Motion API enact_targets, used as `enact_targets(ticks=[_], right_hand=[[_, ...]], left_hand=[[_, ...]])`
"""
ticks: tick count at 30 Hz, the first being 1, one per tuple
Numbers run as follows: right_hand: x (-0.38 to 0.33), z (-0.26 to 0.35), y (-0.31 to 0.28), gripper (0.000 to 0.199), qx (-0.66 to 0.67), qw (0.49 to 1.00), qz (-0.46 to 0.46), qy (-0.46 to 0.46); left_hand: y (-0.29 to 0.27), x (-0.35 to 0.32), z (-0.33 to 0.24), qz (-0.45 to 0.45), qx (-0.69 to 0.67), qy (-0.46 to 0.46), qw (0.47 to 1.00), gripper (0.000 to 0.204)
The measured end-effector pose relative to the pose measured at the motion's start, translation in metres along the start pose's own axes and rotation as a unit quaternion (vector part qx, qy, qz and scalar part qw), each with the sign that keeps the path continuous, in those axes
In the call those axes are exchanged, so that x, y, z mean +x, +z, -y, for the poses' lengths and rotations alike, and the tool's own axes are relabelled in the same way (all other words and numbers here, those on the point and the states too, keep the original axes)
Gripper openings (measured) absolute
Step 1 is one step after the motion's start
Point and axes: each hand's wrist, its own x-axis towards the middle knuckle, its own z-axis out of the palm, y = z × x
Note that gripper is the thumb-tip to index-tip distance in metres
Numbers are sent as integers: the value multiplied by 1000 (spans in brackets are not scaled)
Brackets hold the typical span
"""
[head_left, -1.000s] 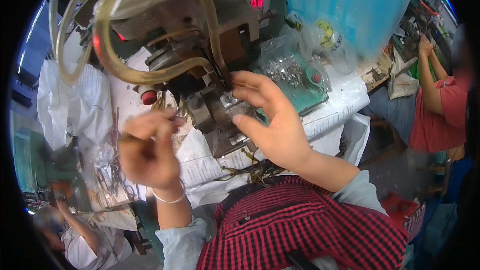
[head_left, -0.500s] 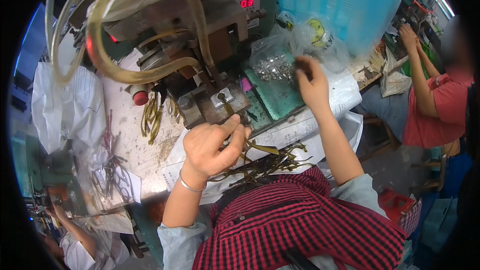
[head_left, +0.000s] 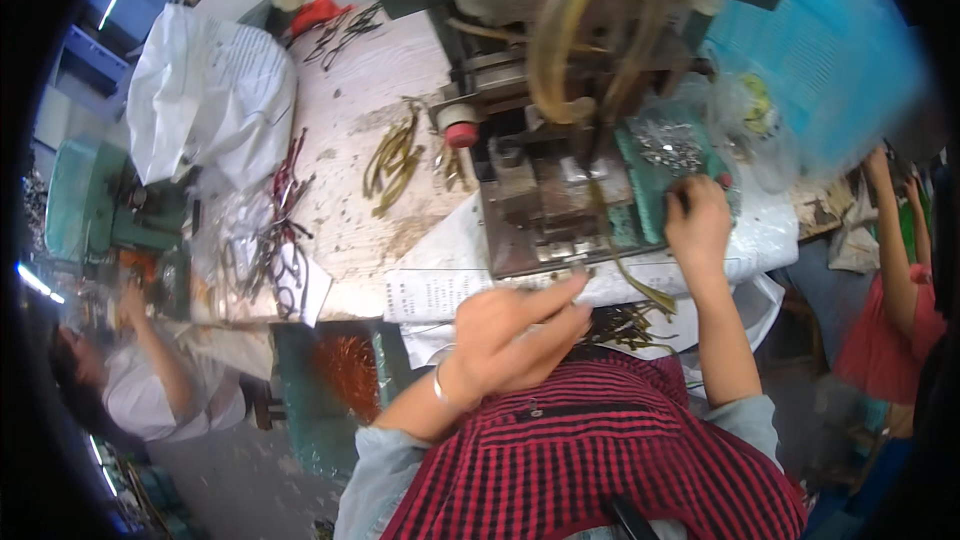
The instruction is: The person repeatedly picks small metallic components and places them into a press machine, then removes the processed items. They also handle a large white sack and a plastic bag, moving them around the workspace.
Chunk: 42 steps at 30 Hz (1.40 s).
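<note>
Head view: right hand [head_left: 697,223] fingers curled on the green tray [head_left: 640,180]; left hand [head_left: 515,335] fingers loosely closed, empty.

Bench: a pale, worn and speckled worktop [head_left: 350,140] fills the upper middle of the frame.
Left side: a green machine stand [head_left: 95,210] sits at the left edge, beside a large white plastic bag [head_left: 205,90] at upper left.
Floor: grey, showing at the lower left [head_left: 240,470].
Upper right: a blue perforated panel [head_left: 820,50].
Light: bright strip lights [head_left: 125,5] glare along the upper left rim.
Right edge: a red seat [head_left: 885,340], blurred.
</note>
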Motion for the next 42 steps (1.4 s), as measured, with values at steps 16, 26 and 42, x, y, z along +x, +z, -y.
enact_targets(ticks=[16, 26, 42], right_hand=[[-6, 7, -36, 15, 181, 974, -52, 128], [2, 62, -71, 10, 346, 938, -3, 35], [34, 138, -26, 48, 582, 807, 28, 90]], left_hand=[[-9, -74, 231, 138, 410, -402, 807, 16], [-64, -74, 216, -112, -59, -467, 875, 25], [-35, 68, 56, -197, -228, -97, 949, 11]])
